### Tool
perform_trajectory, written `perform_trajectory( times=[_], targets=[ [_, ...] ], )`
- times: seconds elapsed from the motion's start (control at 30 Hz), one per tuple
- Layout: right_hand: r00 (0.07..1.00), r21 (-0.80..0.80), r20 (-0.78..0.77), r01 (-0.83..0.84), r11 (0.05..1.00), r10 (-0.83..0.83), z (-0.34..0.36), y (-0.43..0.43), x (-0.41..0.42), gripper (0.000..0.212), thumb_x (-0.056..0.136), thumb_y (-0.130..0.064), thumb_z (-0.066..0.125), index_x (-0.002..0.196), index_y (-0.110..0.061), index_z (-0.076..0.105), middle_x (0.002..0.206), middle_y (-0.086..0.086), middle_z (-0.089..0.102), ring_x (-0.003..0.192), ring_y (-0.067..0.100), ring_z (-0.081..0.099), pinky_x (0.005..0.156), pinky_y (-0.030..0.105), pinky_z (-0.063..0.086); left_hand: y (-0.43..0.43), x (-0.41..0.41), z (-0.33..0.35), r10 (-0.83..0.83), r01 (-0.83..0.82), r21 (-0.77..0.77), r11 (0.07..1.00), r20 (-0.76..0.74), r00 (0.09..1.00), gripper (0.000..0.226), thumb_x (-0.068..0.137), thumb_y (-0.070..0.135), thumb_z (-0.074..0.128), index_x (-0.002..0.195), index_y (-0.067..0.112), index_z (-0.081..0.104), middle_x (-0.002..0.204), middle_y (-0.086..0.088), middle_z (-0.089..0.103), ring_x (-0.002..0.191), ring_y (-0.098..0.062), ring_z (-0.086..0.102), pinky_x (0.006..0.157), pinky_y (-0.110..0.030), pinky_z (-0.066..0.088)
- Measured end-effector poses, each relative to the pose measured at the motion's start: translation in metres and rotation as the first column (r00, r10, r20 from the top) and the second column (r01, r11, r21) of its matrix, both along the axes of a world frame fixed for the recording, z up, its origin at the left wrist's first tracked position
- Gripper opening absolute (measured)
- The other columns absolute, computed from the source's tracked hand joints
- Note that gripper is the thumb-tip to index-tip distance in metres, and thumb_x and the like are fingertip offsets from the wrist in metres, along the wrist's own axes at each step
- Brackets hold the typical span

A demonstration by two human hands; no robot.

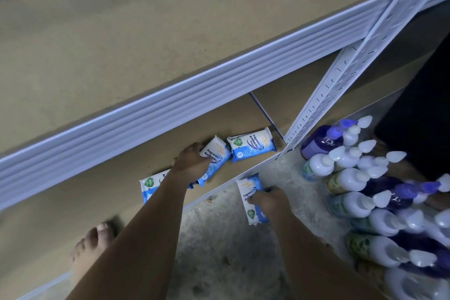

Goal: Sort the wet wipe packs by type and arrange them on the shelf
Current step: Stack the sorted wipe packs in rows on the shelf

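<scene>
— How are your hands placed?

— My left arm stretches forward and down to the brown board lower shelf (109, 192). My left hand (192, 161) is curled over the end of a blue-and-white soft plastic wipe pack (216, 159), gripping it where it lies at an angle on that shelf. My right hand (270, 200) is over the grey concrete floor (219, 238), just in front of the shelf's edge, with its fingers wrapped round a second matching pack (252, 196).

— And the other packs?

— A third pack (252, 145) lies flat on the same shelf, just beside the one in my left hand and near the white perforated metal upright (341, 75). A fourth pack (151, 186) lies on the shelf too, partly hidden under my left forearm. The labels I can read say "Fragrance Free Antibacterial", with a green badge.

— Anything beside you?

— White-topped pump bottles (353, 204) stand crowded on the floor to my right.
</scene>
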State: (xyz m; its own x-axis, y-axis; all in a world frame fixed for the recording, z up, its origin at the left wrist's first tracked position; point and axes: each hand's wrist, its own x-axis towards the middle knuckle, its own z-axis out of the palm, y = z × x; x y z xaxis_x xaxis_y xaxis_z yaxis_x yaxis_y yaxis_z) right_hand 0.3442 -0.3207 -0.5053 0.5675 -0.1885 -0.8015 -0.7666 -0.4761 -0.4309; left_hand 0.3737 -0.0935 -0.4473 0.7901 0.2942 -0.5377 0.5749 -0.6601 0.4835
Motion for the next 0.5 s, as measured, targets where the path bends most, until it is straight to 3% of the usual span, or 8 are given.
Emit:
perform_trajectory(
  times=[0.13,0.27,0.37,0.43,0.5],
  targets=[
    [0.998,0.059,-0.013,0.061,0.996,-0.060,0.000,-0.002,0.000,0.039,0.067,-0.018,0.087,0.098,-0.003,0.070,0.091,0.011,0.074,0.079,0.028,0.073,0.076,0.039,0.062,-0.003,0.003,0.009,0.115,-0.118,-0.062,0.991,-0.044,0.992,0.018,0.088,0.034,0.063,0.100,0.022,0.064,0.101,-0.006,0.068,0.088,-0.030,0.064,0.072,-0.032,0.049],
    [0.988,0.131,-0.048,0.154,0.979,-0.149,0.003,-0.006,-0.002,0.028,0.069,-0.009,0.086,0.089,0.002,0.070,0.079,0.015,0.075,0.067,0.031,0.074,0.073,0.047,0.064,-0.003,0.007,0.016,0.202,-0.208,-0.106,0.972,-0.069,0.977,0.021,0.076,0.037,0.071,0.087,0.020,0.071,0.086,0.000,0.073,0.086,-0.022,0.067,0.087,-0.038,0.051],
    [0.980,0.154,-0.069,0.198,0.968,-0.189,0.007,-0.008,-0.002,0.026,0.070,-0.008,0.084,0.089,0.001,0.069,0.078,0.014,0.074,0.065,0.030,0.073,0.066,0.038,0.062,-0.006,0.007,0.022,0.215,-0.225,-0.127,0.966,-0.086,0.973,0.014,0.077,0.033,0.075,0.079,0.019,0.071,0.078,0.000,0.072,0.081,-0.021,0.069,0.077,-0.033,0.050],
    [0.979,0.168,-0.079,0.199,0.965,-0.188,0.010,-0.009,-0.001,0.033,0.066,-0.011,0.086,0.092,0.001,0.070,0.081,0.015,0.075,0.069,0.032,0.074,0.071,0.040,0.063,-0.011,0.005,0.031,0.245,-0.254,-0.122,0.960,-0.083,0.966,0.017,0.077,0.034,0.074,0.074,0.018,0.069,0.076,-0.001,0.070,0.077,-0.021,0.067,0.073,-0.032,0.048],
    [0.980,0.180,-0.092,0.192,0.965,-0.178,0.015,-0.011,-0.002,0.038,0.061,-0.012,0.088,0.093,0.001,0.070,0.080,0.015,0.076,0.069,0.034,0.075,0.075,0.047,0.064,-0.017,-0.001,0.043,0.298,-0.306,-0.105,0.946,-0.084,0.951,0.021,0.074,0.039,0.071,0.073,0.017,0.070,0.075,-0.001,0.070,0.078,-0.023,0.067,0.088,-0.039,0.051]
  ],
)
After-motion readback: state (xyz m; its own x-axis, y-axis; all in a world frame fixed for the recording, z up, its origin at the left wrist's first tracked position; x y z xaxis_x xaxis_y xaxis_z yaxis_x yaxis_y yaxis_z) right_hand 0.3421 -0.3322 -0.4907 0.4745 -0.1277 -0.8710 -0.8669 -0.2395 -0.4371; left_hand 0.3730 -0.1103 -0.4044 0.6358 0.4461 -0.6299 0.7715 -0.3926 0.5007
